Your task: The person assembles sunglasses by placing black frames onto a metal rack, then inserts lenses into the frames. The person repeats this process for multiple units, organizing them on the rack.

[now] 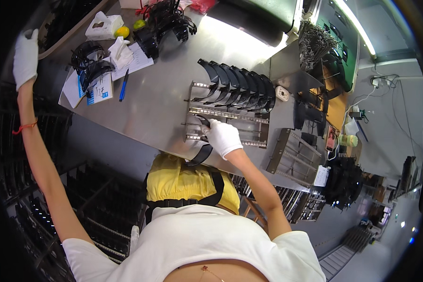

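Note:
My right hand (pixel 223 136), in a white glove, pinches a curved black visor-like piece (pixel 202 121) at the front row of a metal slotted rack (pixel 230 113). Several similar curved black pieces (pixel 239 87) stand upright side by side in the rack's far row. Another curved dark piece (pixel 200 155) hangs below the hand at the table's near edge; whether the hand touches it is unclear. Far to the left, my left hand (pixel 26 58), also gloved, reaches out with fingers extended beside the rim of a bin (pixel 56 44) of dark parts. Nothing shows in it.
On the steel table (pixel 150 94) lie a blue pen (pixel 124 85), papers (pixel 134 61), a tissue pack (pixel 104 26) and black frame-like parts (pixel 167 30). A second rack (pixel 293 155) stands at the right, near a phone (pixel 332 137). Loaded racks stand below left.

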